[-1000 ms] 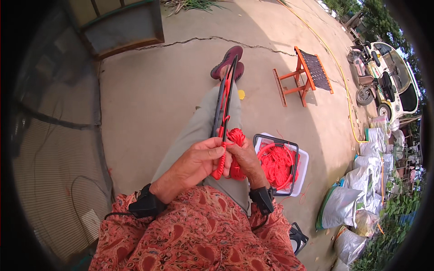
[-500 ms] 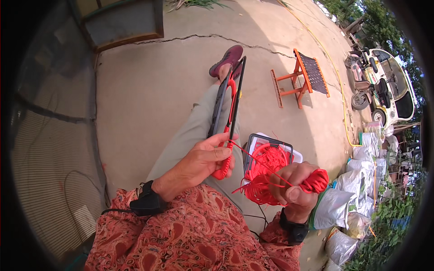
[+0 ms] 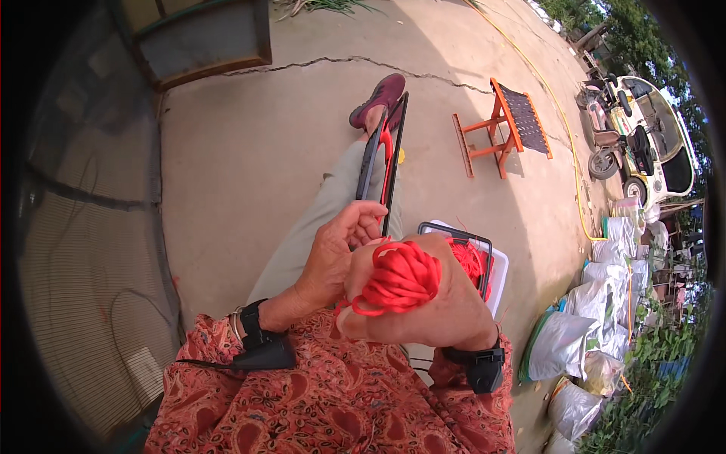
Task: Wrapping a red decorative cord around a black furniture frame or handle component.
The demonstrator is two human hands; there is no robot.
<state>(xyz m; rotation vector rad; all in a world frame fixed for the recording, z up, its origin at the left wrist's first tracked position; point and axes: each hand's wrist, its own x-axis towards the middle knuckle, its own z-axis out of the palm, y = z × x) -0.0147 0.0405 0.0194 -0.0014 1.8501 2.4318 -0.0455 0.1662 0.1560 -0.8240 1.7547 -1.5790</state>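
Within right hand point(image 3: 450, 303), looped red cord point(image 3: 403, 278)

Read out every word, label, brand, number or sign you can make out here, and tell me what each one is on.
No text can be read in this picture.
Silvery-white sacks: any print is too small or blurred to read.
White vehicle: any markings are too small to read.
Red cord bundle in the right hand: no lettering shows.
Black frame: no lettering shows.
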